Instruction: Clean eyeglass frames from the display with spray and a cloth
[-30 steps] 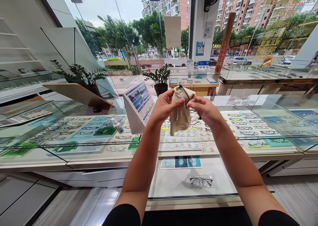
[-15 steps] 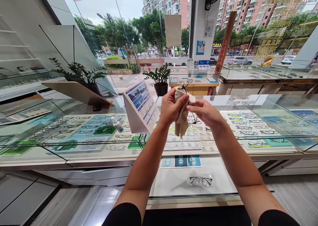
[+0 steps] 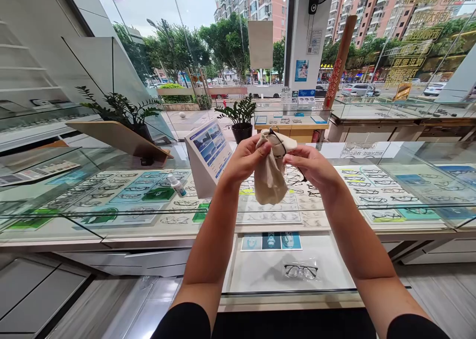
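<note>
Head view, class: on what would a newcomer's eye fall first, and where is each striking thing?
Probably first on the soft beige cloth bunched around part of the thin dark-rimmed eyeglasses, held up near the centre between the left hand and right hand. Next might come the black-topped spectacles in clear plastic, lying below on the white tray, and the white tent-shaped card with blue print, left of the hands.

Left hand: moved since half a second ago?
Yes, leftward. Judged against the standing card, the left hand now covers the card's lower right edge, which showed clear of it then.
</note>
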A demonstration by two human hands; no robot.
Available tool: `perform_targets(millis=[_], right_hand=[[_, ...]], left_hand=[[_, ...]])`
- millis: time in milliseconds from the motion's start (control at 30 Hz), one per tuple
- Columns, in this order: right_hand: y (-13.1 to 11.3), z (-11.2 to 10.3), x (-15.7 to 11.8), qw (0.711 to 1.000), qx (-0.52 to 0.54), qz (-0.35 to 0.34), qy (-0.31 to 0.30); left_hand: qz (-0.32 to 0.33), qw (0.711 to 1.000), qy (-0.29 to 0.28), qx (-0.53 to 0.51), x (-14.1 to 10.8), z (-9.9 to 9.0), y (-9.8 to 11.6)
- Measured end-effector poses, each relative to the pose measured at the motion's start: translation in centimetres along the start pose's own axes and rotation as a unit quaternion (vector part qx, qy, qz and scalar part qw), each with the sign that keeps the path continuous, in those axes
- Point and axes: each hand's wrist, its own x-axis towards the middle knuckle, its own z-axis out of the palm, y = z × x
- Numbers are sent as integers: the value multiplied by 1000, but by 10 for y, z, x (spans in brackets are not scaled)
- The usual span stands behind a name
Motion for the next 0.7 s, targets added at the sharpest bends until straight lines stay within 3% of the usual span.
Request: perform_targets(millis=[167,467,700], right_hand=[[4,1,1,999,26,18,-17],[16,14,4,996,30,35,-80],[13,6,5,999,46,4,11]], left_hand=[[-6,999,10,-39,0,8,-4],[67,986,154,17,4,21,-16],[37,984,167,-49,13,11,-29]])
